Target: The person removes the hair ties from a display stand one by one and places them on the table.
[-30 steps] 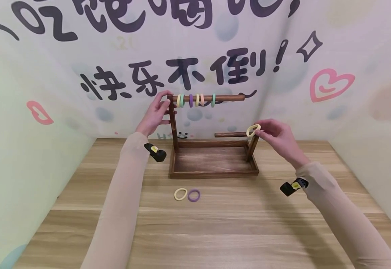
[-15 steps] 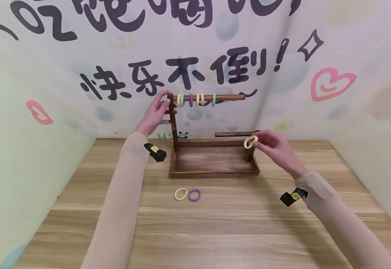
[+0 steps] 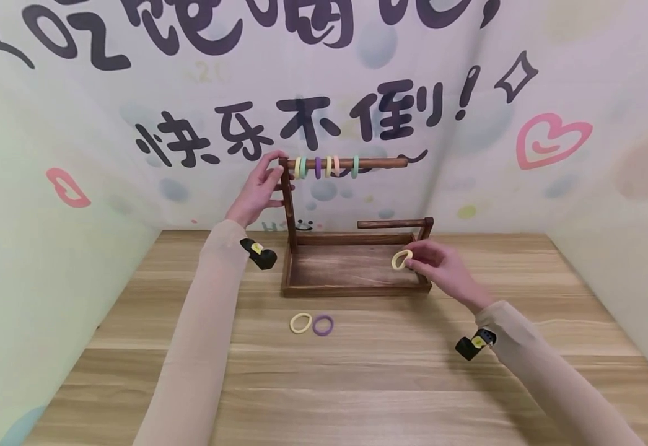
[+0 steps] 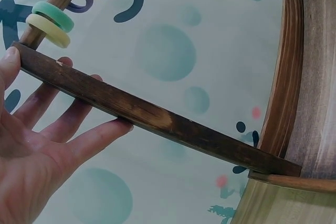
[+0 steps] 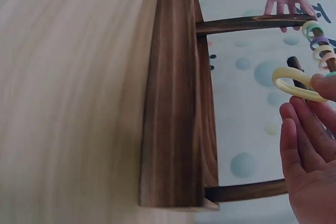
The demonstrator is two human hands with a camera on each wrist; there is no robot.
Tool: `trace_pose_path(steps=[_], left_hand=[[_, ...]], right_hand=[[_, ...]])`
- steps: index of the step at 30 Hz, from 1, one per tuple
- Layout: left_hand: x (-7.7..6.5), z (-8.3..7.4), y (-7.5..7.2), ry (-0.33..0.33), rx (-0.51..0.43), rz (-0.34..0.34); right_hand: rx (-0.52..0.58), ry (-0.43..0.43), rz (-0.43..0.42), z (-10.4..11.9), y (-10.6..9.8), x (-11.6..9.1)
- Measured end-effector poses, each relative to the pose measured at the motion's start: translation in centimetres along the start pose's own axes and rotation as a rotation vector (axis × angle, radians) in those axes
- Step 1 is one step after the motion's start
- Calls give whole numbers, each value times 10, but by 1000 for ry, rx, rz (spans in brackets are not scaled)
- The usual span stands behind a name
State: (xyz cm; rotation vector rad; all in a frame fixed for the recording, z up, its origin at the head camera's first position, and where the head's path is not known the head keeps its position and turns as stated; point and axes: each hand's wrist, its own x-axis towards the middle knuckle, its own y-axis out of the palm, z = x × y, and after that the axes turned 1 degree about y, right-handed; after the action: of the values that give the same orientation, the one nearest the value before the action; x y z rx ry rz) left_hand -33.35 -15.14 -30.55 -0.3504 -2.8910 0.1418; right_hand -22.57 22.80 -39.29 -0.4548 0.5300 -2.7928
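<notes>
My left hand (image 3: 257, 189) holds the top of the left post (image 4: 142, 111) of a dark wooden rack, thumb on one side and fingers behind. Between thumb and fingertips, my right hand (image 3: 441, 266) pinches a pale yellow hair tie (image 3: 394, 261), held above the right part of the rack's tray (image 3: 346, 263). Several hair ties, yellow, green, purple (image 3: 318, 167) and peach, hang on the upper bar (image 3: 380, 163). On the lower bar (image 3: 385, 223) no hair tie shows. In the right wrist view the yellow hair tie (image 5: 299, 92) overlaps that bar's end, apart from it.
A yellow hair tie (image 3: 292, 323) and a purple hair tie (image 3: 315, 325) lie side by side on the wood-grain table (image 3: 357, 384), in front of the tray. Behind the rack stands a printed wall (image 3: 246, 74). The lower bar's post rises near my right hand.
My right hand has come down and left with the yellow hair tie, from in front of the lower bar's post to above the tray. The left hand stays on the post.
</notes>
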Motion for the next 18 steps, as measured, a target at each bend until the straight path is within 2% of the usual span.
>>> trace_pose_path(steps=[11, 18], left_hand=[[0, 1, 0, 17, 28, -7], [-1, 0, 1, -1, 6, -4]], right_hand=[[45, 19, 41, -9, 23, -4], [54, 25, 62, -10, 33, -5]])
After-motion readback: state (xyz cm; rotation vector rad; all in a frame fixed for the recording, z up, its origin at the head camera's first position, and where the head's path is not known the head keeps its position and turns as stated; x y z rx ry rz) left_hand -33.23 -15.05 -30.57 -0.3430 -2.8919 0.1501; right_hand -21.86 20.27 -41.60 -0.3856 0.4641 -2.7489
